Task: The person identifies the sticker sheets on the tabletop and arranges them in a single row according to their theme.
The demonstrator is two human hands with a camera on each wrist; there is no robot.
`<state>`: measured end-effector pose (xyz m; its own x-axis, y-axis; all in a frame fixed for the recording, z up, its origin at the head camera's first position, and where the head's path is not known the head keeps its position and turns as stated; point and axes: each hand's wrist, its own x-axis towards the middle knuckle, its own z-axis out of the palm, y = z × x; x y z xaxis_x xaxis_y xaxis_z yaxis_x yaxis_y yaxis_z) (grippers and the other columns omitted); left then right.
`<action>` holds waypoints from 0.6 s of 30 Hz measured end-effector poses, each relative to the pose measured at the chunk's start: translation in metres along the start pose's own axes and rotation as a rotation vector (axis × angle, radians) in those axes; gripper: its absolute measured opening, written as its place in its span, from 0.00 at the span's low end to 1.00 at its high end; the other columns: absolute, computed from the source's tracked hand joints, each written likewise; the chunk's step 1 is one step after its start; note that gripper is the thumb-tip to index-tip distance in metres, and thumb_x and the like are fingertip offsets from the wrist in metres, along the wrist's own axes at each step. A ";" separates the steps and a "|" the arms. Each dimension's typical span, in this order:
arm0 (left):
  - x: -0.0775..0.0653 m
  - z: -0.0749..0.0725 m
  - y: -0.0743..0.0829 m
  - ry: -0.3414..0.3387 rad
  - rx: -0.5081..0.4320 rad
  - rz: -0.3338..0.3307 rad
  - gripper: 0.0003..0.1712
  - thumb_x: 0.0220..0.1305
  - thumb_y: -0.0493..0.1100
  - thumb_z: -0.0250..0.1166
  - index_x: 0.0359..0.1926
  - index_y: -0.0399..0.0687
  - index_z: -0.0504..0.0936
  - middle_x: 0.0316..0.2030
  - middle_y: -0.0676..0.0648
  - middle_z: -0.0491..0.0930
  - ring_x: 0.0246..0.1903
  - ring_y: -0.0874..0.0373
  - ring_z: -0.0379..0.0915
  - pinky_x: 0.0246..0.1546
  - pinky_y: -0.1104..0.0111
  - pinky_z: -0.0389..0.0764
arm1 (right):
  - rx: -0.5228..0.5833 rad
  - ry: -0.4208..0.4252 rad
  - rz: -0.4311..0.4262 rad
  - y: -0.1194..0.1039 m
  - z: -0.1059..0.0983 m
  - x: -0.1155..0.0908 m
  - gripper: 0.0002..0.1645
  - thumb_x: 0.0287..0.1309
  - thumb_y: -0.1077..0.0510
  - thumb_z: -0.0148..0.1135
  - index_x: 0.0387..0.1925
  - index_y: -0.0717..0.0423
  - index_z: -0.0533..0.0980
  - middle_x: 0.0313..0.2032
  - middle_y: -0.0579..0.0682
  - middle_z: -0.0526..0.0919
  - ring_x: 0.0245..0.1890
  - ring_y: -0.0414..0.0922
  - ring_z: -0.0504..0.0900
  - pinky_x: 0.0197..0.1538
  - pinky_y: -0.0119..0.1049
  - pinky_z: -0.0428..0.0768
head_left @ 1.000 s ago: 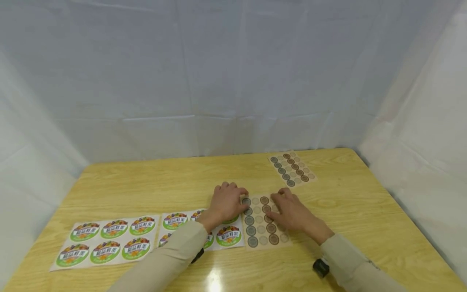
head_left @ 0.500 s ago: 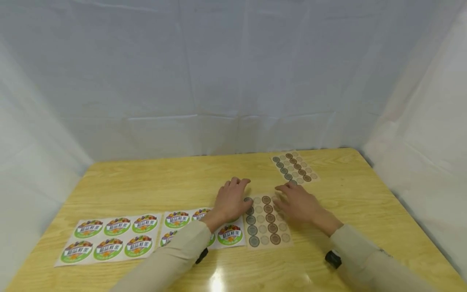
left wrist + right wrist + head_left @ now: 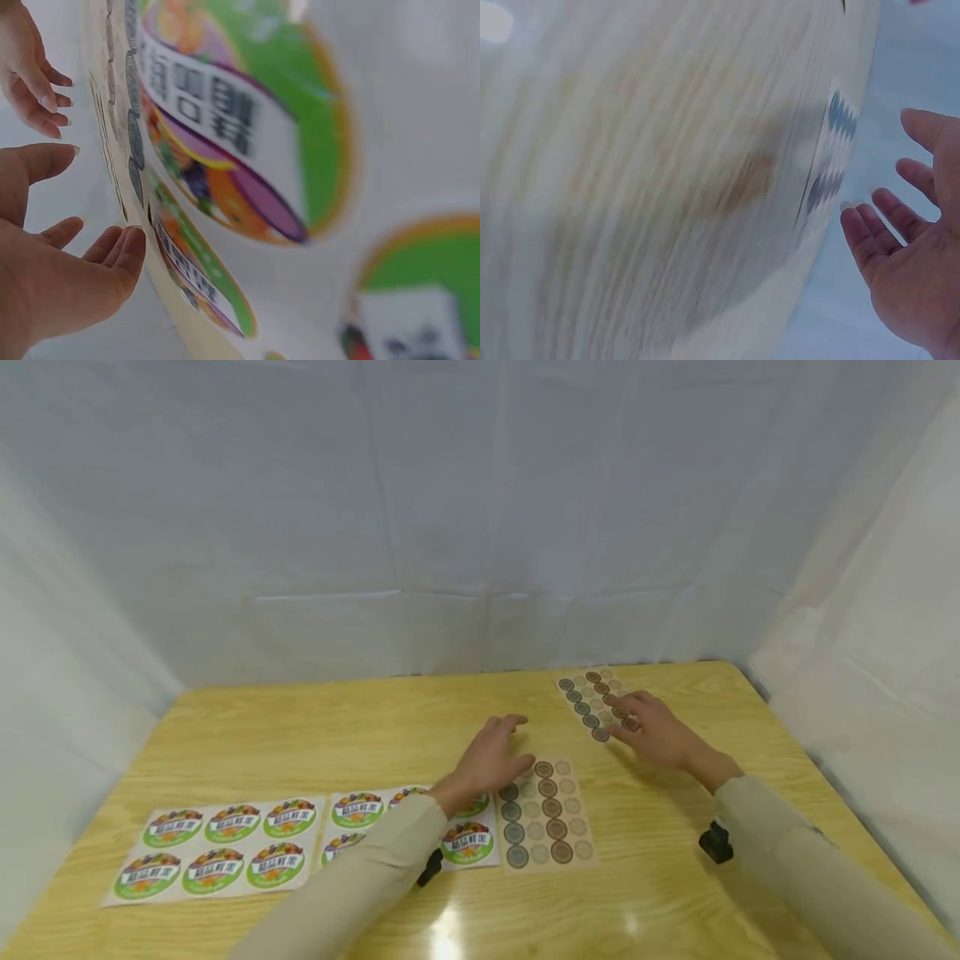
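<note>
My left hand (image 3: 489,766) hovers at the upper left corner of a sheet of small round stickers (image 3: 553,827), fingers spread and loosely bent. In the left wrist view, that hand (image 3: 75,281) holds nothing. My right hand (image 3: 663,733) is over the right side of a second sheet of round stickers (image 3: 583,700) farther back, partly covering it; contact cannot be told from here. The right wrist view shows this hand (image 3: 911,270) with fingers apart and nothing between them. Both sheets carry columns of dark grey, pale and brown circles.
Two sheets of larger fruit-label stickers, the left one (image 3: 223,850) and the middle one (image 3: 480,862), lie at the left; my left forearm partly covers the middle one. The wooden table (image 3: 360,727) ends at a pale curtain (image 3: 442,510) behind.
My right hand has left the near round-sticker sheet and moved right and back to the far sheet. My left hand has lifted slightly, its fingers straightening. The sheets look unmoved.
</note>
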<state>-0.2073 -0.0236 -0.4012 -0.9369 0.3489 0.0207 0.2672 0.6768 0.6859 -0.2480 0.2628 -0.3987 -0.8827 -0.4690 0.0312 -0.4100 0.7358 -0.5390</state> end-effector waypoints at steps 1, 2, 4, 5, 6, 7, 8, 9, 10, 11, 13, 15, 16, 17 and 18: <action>0.001 0.001 0.001 -0.006 -0.018 -0.007 0.33 0.62 0.43 0.63 0.66 0.40 0.65 0.55 0.37 0.69 0.52 0.47 0.69 0.52 0.56 0.71 | 0.010 0.008 0.002 0.004 -0.002 0.001 0.30 0.70 0.53 0.52 0.66 0.65 0.62 0.60 0.67 0.62 0.52 0.63 0.71 0.50 0.57 0.73; 0.003 0.002 0.002 -0.011 -0.031 -0.009 0.33 0.62 0.42 0.63 0.66 0.40 0.65 0.56 0.37 0.69 0.53 0.47 0.68 0.52 0.56 0.71 | 0.019 0.014 0.013 0.007 -0.003 0.001 0.30 0.70 0.53 0.52 0.66 0.66 0.62 0.60 0.68 0.62 0.52 0.64 0.71 0.50 0.58 0.72; 0.005 0.004 0.005 -0.022 -0.056 -0.022 0.33 0.62 0.42 0.63 0.67 0.40 0.64 0.57 0.37 0.68 0.55 0.47 0.67 0.53 0.56 0.71 | 0.012 0.024 0.035 0.012 -0.005 0.002 0.31 0.70 0.53 0.52 0.66 0.67 0.61 0.61 0.69 0.61 0.53 0.66 0.69 0.51 0.59 0.71; 0.006 0.006 0.006 -0.024 -0.061 -0.021 0.34 0.62 0.42 0.63 0.67 0.40 0.64 0.57 0.37 0.68 0.55 0.47 0.67 0.53 0.56 0.71 | 0.012 0.026 0.045 0.014 -0.007 0.003 0.32 0.70 0.52 0.51 0.66 0.68 0.61 0.61 0.69 0.60 0.53 0.66 0.69 0.51 0.60 0.70; 0.008 0.007 0.008 -0.028 -0.068 -0.020 0.34 0.62 0.41 0.63 0.67 0.40 0.64 0.57 0.37 0.68 0.55 0.47 0.67 0.53 0.56 0.71 | 0.007 0.027 0.053 0.016 -0.008 0.004 0.32 0.70 0.52 0.51 0.66 0.68 0.60 0.61 0.70 0.60 0.53 0.66 0.69 0.51 0.60 0.70; 0.010 0.009 0.009 -0.030 -0.069 -0.020 0.34 0.62 0.41 0.63 0.67 0.40 0.64 0.57 0.37 0.68 0.55 0.47 0.67 0.53 0.57 0.71 | 0.008 0.027 0.062 0.016 -0.009 0.005 0.33 0.70 0.52 0.51 0.67 0.69 0.60 0.61 0.70 0.60 0.53 0.66 0.68 0.52 0.61 0.69; 0.013 0.010 0.011 -0.026 -0.069 -0.009 0.33 0.62 0.41 0.63 0.67 0.40 0.64 0.57 0.37 0.68 0.56 0.47 0.67 0.53 0.57 0.71 | 0.004 0.026 0.073 0.018 -0.010 0.006 0.33 0.70 0.51 0.51 0.67 0.69 0.60 0.62 0.70 0.59 0.53 0.66 0.68 0.52 0.61 0.69; 0.016 0.012 0.012 -0.022 -0.069 0.002 0.33 0.62 0.40 0.63 0.67 0.40 0.64 0.57 0.37 0.68 0.56 0.47 0.67 0.54 0.57 0.71 | 0.001 0.027 0.079 0.019 -0.011 0.008 0.33 0.70 0.52 0.51 0.67 0.69 0.59 0.62 0.71 0.59 0.53 0.66 0.68 0.52 0.61 0.68; 0.019 0.014 0.014 -0.024 -0.077 0.005 0.34 0.62 0.40 0.63 0.67 0.40 0.64 0.58 0.37 0.68 0.56 0.47 0.66 0.54 0.58 0.70 | 0.007 0.029 0.089 0.020 -0.012 0.009 0.33 0.70 0.51 0.52 0.67 0.69 0.59 0.62 0.71 0.59 0.54 0.66 0.67 0.53 0.61 0.67; 0.023 0.015 0.016 -0.019 -0.084 0.012 0.33 0.62 0.40 0.62 0.67 0.40 0.64 0.58 0.37 0.68 0.57 0.47 0.66 0.54 0.58 0.70 | 0.006 0.028 0.091 0.021 -0.013 0.012 0.33 0.70 0.52 0.52 0.67 0.69 0.59 0.63 0.71 0.58 0.55 0.67 0.66 0.53 0.62 0.67; 0.030 0.017 0.020 -0.013 -0.095 0.013 0.34 0.62 0.40 0.62 0.67 0.40 0.63 0.59 0.37 0.68 0.57 0.47 0.66 0.55 0.58 0.70 | 0.013 0.029 0.097 0.022 -0.014 0.017 0.33 0.69 0.53 0.53 0.67 0.69 0.59 0.63 0.72 0.57 0.56 0.67 0.65 0.54 0.62 0.66; 0.036 0.018 0.023 -0.012 -0.103 0.009 0.34 0.62 0.40 0.62 0.68 0.41 0.62 0.59 0.37 0.68 0.58 0.48 0.66 0.55 0.59 0.69 | 0.016 0.027 0.110 0.022 -0.014 0.022 0.34 0.69 0.53 0.53 0.67 0.69 0.59 0.64 0.72 0.57 0.57 0.68 0.64 0.54 0.62 0.66; 0.038 0.019 0.025 -0.012 -0.104 0.002 0.34 0.62 0.40 0.62 0.68 0.41 0.62 0.59 0.37 0.67 0.58 0.48 0.65 0.55 0.59 0.69 | 0.013 0.023 0.124 0.023 -0.013 0.025 0.34 0.69 0.52 0.52 0.67 0.69 0.59 0.64 0.72 0.56 0.58 0.68 0.64 0.55 0.62 0.66; 0.041 0.020 0.026 -0.009 -0.098 0.006 0.34 0.61 0.40 0.62 0.68 0.41 0.62 0.59 0.37 0.68 0.58 0.48 0.66 0.55 0.59 0.69 | 0.007 0.023 0.141 0.023 -0.012 0.028 0.34 0.69 0.51 0.52 0.67 0.69 0.58 0.64 0.72 0.56 0.59 0.68 0.62 0.57 0.62 0.63; 0.044 0.021 0.027 -0.011 -0.093 0.006 0.35 0.61 0.40 0.62 0.68 0.41 0.62 0.59 0.37 0.68 0.58 0.48 0.66 0.55 0.60 0.69 | 0.008 0.024 0.166 0.024 -0.011 0.029 0.35 0.69 0.51 0.52 0.68 0.68 0.58 0.65 0.72 0.55 0.60 0.68 0.60 0.58 0.63 0.62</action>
<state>-0.2360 0.0239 -0.3971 -0.9327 0.3603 0.0179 0.2507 0.6117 0.7503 -0.2862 0.2720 -0.4010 -0.9433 -0.3297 -0.0390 -0.2564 0.7980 -0.5454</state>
